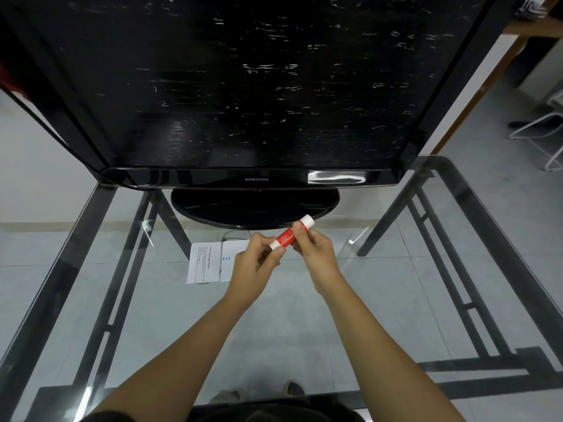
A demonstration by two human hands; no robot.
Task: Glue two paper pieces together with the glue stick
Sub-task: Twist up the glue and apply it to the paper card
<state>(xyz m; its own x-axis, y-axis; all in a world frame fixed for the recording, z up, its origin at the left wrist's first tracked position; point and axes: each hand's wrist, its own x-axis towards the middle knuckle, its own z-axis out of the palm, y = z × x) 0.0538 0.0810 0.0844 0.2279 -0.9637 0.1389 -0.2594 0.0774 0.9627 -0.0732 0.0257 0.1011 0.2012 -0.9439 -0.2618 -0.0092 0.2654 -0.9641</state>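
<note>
A red glue stick (285, 237) with white ends is held in the air above the glass table, tilted up to the right. My left hand (257, 263) pinches its lower white end. My right hand (313, 246) grips its upper half near the white cap (306, 222). Two white printed paper pieces lie side by side on the glass: the left paper piece (203, 263) is fully visible, the right paper piece (229, 258) is partly hidden under my left hand.
A large black monitor (243, 86) stands at the back on an oval base (253, 208), just beyond the hands. The glass tabletop (396, 284) rests on a dark metal frame. White chair legs (542, 132) are at the far right.
</note>
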